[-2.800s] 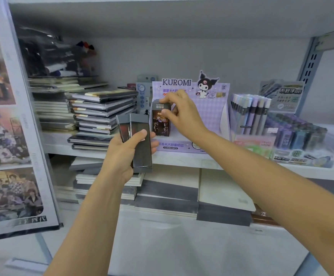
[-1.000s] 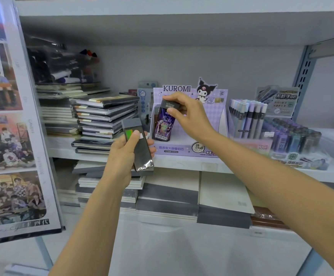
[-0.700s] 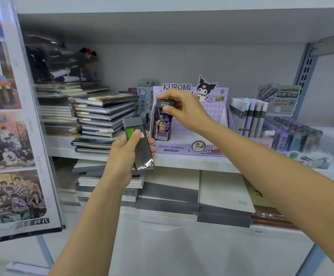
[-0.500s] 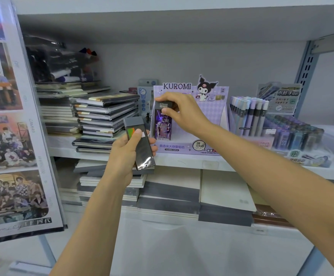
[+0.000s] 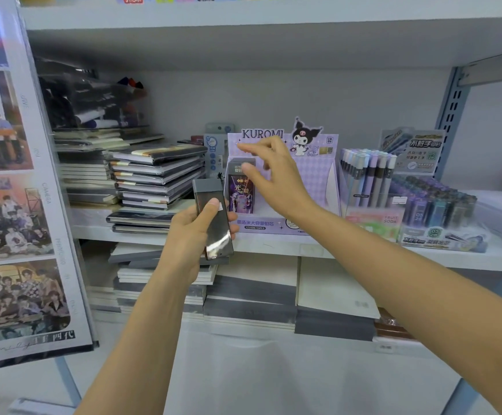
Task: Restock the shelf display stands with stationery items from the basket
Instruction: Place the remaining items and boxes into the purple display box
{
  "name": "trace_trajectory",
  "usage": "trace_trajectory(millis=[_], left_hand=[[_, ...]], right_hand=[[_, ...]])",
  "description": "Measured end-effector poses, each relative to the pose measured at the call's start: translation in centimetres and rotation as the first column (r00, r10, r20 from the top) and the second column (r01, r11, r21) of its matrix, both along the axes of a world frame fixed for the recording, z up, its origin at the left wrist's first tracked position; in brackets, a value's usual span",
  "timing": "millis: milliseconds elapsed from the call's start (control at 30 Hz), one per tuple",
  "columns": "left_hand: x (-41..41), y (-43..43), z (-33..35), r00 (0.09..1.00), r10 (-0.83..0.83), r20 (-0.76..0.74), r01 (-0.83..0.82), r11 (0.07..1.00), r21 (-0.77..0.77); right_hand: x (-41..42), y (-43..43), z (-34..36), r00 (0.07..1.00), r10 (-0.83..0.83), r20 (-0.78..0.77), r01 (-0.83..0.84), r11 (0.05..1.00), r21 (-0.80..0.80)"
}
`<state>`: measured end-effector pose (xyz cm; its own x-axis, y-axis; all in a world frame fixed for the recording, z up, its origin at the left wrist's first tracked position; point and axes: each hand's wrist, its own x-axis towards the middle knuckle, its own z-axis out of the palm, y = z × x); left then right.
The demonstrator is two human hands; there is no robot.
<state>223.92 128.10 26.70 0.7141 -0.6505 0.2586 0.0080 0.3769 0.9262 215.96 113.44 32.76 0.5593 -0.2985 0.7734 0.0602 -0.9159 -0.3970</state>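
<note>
Fingers (image 5: pixel 261 146) of my right hand (image 5: pixel 279 181) are hanging spread, gripping nothing, above the dark purple box (image 5: pixel 241 193) standing at nine o'clock in the lilac cardboard Kuromi stand (image 5: pixel 312 181). My left hand (image 5: pixel 189 235), at seven o'clock, is clasping a glossy dark grey flat box (image 5: pixel 213 226), ready for quick refilling.

Glossy dark plastic case (image 5: pixel 217 232), matt printed cardboard display stand (image 5: pixel 318 175).

This is a stationery shop. Metal shelves (image 5: pixel 273 247) on a slotted upright (image 5: pixel 453 115) carry a purple cardboard display stand (image 5: pixel 318 175) printed KUROMI, rows of pens (image 5: pixel 366 175) in a branded box, and stacks of wrapped notebooks (image 5: pixel 157 175). Photo posters (image 5: pixel 7 205) fill the left edge.
</note>
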Motion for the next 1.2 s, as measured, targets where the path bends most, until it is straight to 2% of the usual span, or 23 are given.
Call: trace_trajectory(millis=[67,133,200,300,367,433,500,633,700,800,867,933,1033,1200], left_hand=[[-0.6,-0.3,0.0,0.999,0.005,0.045,-0.006,1.000,0.023],[-1.4,-0.6,0.0,0.992,0.020,0.123,-0.025,0.999,0.042],[-2.4,-1.1,0.1,0.971,0.046,0.234,-0.060,0.997,0.054],[-3.3,-1.7,0.5,0.870,0.089,0.485,-0.159,0.982,0.105],[-3.6,-1.8,0.7,0.783,0.023,0.622,-0.153,0.976,0.157],[-3.8,-1.9,0.7,0.770,-0.034,0.637,-0.109,0.977,0.184],[-3.9,-1.9,0.5,0.774,-0.004,0.633,-0.114,0.983,0.146],[-3.7,-2.6,-0.3,0.662,0.151,0.734,-0.303,0.950,0.078],[-3.5,-2.8,-0.7,0.586,0.209,0.783,-0.386,0.921,0.044],[-3.1,-2.9,-1.7,0.363,0.277,0.890,-0.551,0.834,-0.035],[-2.7,-2.8,-2.6,0.225,0.245,0.943,-0.641,0.766,-0.047],[-2.4,-2.7,-3.5,0.136,0.172,0.976,-0.691,0.723,-0.031],[-2.2,-2.6,-4.4,0.068,0.147,0.987,-0.714,0.698,-0.055],[-2.1,-2.5,-4.7,0.064,0.211,0.975,-0.758,0.646,-0.090]], right_hand=[[-0.7,0.8,0.3,0.988,0.150,0.036,-0.154,0.970,0.190],[-1.2,1.5,0.3,0.953,0.293,-0.072,-0.251,0.903,0.350],[-1.5,1.9,0.0,0.910,0.377,-0.175,-0.268,0.854,0.447],[-2.0,1.7,-0.3,0.923,0.357,-0.139,-0.255,0.843,0.473],[-2.6,1.0,0.0,0.951,0.305,-0.053,-0.245,0.845,0.475],[-3.4,0.1,0.4,0.953,0.303,0.022,-0.275,0.828,0.489],[-4.2,-0.4,0.8,0.948,0.312,0.059,-0.296,0.801,0.521],[-4.8,-0.8,0.5,0.960,0.281,-0.012,-0.218,0.770,0.599],[-5.1,-1.2,0.7,0.965,0.258,0.049,-0.235,0.770,0.594],[-5.4,-2.2,1.9,0.979,0.123,0.160,-0.192,0.820,0.539],[-5.3,-2.8,2.7,0.981,0.059,0.185,-0.144,0.861,0.488],[-4.9,-2.9,3.0,0.981,0.065,0.181,-0.137,0.896,0.423],[-4.2,-2.7,2.5,0.983,0.124,0.137,-0.165,0.921,0.352],[-2.6,-1.9,1.0,0.987,0.121,0.109,-0.147,0.950,0.277]])
